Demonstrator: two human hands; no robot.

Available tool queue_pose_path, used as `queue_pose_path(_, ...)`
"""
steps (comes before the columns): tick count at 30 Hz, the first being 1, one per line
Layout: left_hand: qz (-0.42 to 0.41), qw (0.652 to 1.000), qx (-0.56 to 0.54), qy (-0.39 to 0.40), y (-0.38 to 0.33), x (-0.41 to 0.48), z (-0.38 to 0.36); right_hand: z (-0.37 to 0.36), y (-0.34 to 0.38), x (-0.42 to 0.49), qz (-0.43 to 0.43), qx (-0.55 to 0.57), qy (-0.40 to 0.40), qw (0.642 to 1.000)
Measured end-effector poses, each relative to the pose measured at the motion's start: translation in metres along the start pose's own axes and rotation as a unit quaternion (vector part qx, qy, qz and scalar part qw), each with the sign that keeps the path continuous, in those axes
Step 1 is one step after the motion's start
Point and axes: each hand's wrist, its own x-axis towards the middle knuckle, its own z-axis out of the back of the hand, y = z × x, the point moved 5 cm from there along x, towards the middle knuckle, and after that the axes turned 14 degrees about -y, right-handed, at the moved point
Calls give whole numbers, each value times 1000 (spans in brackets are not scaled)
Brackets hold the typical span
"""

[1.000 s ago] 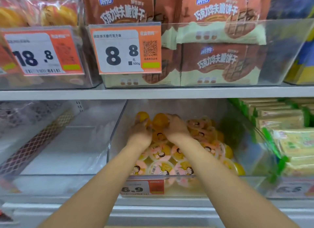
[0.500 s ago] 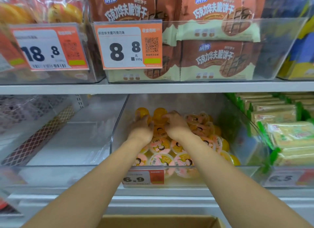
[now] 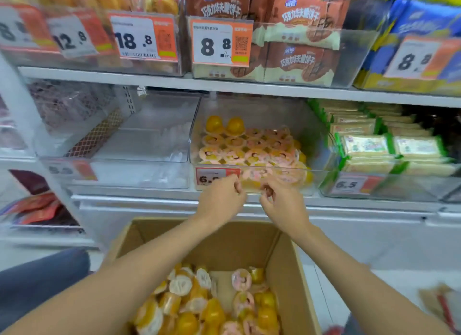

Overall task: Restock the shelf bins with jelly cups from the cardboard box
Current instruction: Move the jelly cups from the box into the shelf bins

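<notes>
- Hands are held close together but not touching, just in front of the lower shelf edge and above the far end of the box.
- The left hand (image 3: pixel 219 200) is seen with its fingers loosely curled toward the thumb, and nothing is seen gripped in it.
- The right hand (image 3: pixel 283 205) is seen in much the same relaxed curl, also with nothing held; some motion blur is noted on both.
- A red price tag (image 3: pixel 212 176) on the front wall of the clear bin (image 3: pixel 318 137) is partly covered by the left hand's fingertips.
- Jelly cups (image 3: pixel 249 147) are laid in rows inside that bin, lids up, most with pink printed lids; two orange cups at the back left are turned bottom up.
- The cardboard box (image 3: pixel 284 272) is set open below the forearms, in front of the shelf.
- Loose cups (image 3: pixel 199 307) are piled in the near part of the box, lying at all angles, while bare cardboard is shown at its far end.
- A second clear bin (image 3: pixel 149 145) is placed just left of the stocked one.
- Green-edged packets (image 3: pixel 366 145) are stacked in the bin on the right.
- On the upper shelf (image 3: pixel 249 86), brown biscuit packs (image 3: pixel 299 62) are stood behind a tag reading 8.8 (image 3: pixel 219 44).
</notes>
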Motion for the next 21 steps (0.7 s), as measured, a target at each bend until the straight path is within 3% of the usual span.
queue_pose_path(4,106,978,10,180,64,-61,-60,-49,-31,-76,-93,-51,219,970)
queue_pose_path(7,170,943,24,285,113,-98,-109,-94,-57,-128,-167,-69,381,907)
queue_pose_path(10,198,917,63,339,158,-126,-160,-141,-78,-175,-195,-90,500,839)
queue_pose_path(14,298,878,43,372,200,-158,-230,-185,-111,-226,-248,-97,548,793)
queue_pose_path(17,360,861,6,361,209,-167,-273,-195,-130,-244,-230,-134,572,776)
queue_pose_path(21,394,852,-2,344,206,-169,-305,-211,-139,-255,-211,-158,549,793)
